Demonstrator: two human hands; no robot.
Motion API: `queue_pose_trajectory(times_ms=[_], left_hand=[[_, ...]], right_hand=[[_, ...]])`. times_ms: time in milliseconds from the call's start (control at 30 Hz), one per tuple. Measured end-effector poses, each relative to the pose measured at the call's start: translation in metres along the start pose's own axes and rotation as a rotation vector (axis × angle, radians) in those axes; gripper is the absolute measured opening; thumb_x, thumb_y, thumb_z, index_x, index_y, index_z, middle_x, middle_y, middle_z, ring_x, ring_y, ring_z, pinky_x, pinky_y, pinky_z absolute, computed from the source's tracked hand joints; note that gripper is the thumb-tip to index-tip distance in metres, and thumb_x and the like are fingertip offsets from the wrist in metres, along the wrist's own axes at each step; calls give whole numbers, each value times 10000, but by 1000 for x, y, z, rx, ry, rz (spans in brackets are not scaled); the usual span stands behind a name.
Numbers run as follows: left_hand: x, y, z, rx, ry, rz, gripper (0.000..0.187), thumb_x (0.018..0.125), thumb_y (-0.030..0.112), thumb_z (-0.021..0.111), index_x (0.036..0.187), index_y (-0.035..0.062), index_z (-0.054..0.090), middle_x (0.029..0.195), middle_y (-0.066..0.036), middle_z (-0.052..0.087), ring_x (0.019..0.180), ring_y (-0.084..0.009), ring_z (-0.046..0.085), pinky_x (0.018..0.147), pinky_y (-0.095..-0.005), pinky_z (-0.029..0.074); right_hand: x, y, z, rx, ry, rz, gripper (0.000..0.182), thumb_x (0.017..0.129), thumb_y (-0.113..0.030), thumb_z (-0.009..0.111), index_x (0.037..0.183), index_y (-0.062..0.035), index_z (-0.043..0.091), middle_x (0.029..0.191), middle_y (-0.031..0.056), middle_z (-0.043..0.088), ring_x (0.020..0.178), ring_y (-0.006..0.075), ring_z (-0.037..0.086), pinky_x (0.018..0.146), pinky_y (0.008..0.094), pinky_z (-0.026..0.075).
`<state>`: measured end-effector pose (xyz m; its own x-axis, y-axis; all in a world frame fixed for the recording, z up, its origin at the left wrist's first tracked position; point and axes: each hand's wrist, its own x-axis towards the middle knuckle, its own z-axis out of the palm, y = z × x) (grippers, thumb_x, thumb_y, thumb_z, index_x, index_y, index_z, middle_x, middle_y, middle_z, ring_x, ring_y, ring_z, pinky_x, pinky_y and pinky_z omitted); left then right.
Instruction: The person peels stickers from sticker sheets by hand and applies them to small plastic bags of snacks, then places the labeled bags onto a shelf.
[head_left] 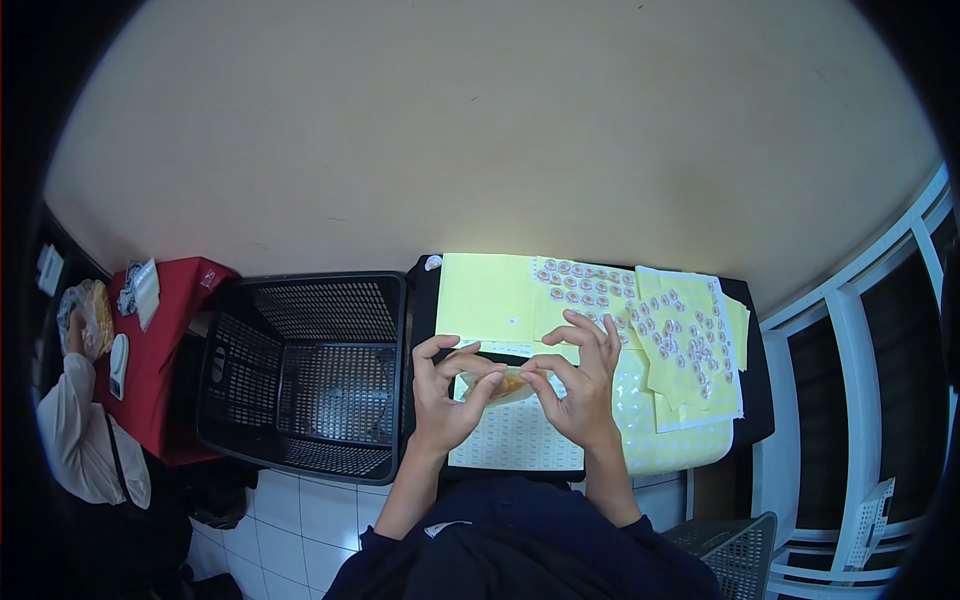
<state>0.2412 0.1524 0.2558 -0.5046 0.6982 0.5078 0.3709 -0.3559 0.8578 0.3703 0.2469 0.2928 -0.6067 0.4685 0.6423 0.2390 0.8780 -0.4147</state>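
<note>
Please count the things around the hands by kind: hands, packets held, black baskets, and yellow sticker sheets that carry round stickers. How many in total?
Hands: 2, left hand and right hand
Small packet held between both hands: 1
Black basket: 1
Yellow sheets with round stickers: 2, one and another
Total: 6

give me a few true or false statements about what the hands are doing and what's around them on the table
1. Both hands, left hand and right hand, hold a small clear packet between them. True.
2. The black basket sits to the right of the hands. False: it is on the left side, beside the table.
3. Yellow sheets with round stickers lie on the table past the right hand. True.
4. The black basket is piled full of packets. False: its mesh bottom shows mostly bare.
5. Another person is at the far left by a red surface. True.
</note>
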Motion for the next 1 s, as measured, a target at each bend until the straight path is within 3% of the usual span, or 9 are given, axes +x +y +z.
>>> queue_pose_trajectory(times_ms=[433, 633, 733, 800, 833, 900, 933, 1000], left_hand=[[-2, -15, -8, 121, -18, 8, 432, 758, -32, 558, 1069, 4, 261, 765, -90, 638, 786, -144, 601, 953, -399, 339], [-3, -23, -16, 251, -91, 23, 443, 812, 26, 504, 1182, -35, 267, 798, -55, 638, 866, -145, 581, 953, -386, 350], [-3, -19, -14, 167, -135, -54, 465, 842, 40, 456, 1240, -26, 223, 834, -82, 639, 894, -169, 579, 948, -389, 353], [-4, -13, -12, -104, -146, -215, 482, 862, 54, 424, 1277, -18, 190, 869, -125, 635, 920, -182, 574, 930, -367, 357], [-6, -17, -13, -109, -154, -216, 482, 862, 54, 424, 1277, -18, 190, 869, -125, 635, 920, -182, 574, 930, -367, 357], [-12, -27, -19, -27, -239, -264, 579, 863, 78, 427, 1310, -24, 73, 842, -134, 645, 866, -196, 605, 843, -304, 409], [-14, -28, -21, -17, -266, -297, 550, 881, 102, 396, 1320, -19, 88, 878, -142, 639, 873, -196, 604, 827, -280, 400], [-18, -35, -20, -83, -279, -338, 565, 885, 113, 388, 1327, -13, 60, 887, -150, 636, 874, -207, 603, 842, -286, 394]], right_hand=[[-3, 13, -4, -19, 16, 34, 95, 649, -176, 687, 677, -159, 597, 897, 18, 486, 1087, 253, 427, 994, 477, 163], [-5, 17, -3, -8, 24, 55, 88, 656, -154, 679, 677, -141, 594, 897, 27, 488, 1077, 258, 437, 994, 481, 163], [-10, 23, 0, 42, -3, 74, 77, 667, -133, 665, 694, -118, 595, 904, 37, 495, 1062, 269, 448, 976, 464, 216], [-21, 29, 8, 229, -57, 170, 69, 700, -111, 639, 733, -70, 595, 912, 57, 501, 1000, 274, 490, 890, 410, 350], [-24, 31, 9, 223, -54, 176, 69, 700, -111, 639, 733, -70, 595, 912, 57, 501, 1000, 274, 490, 890, 410, 350], [-30, 33, 12, 458, -143, 323, 53, 734, -48, 609, 772, -15, 588, 917, 88, 499, 933, 228, 530, 782, 310, 430], [-35, 36, 17, 586, -124, 370, 53, 758, -38, 589, 786, 7, 585, 924, 89, 501, 840, 160, 561, 705, 259, 468], [-39, 38, 23, 618, -140, 422, 56, 765, -33, 582, 789, 18, 580, 931, 87, 499, 804, 140, 567, 677, 239, 476]])
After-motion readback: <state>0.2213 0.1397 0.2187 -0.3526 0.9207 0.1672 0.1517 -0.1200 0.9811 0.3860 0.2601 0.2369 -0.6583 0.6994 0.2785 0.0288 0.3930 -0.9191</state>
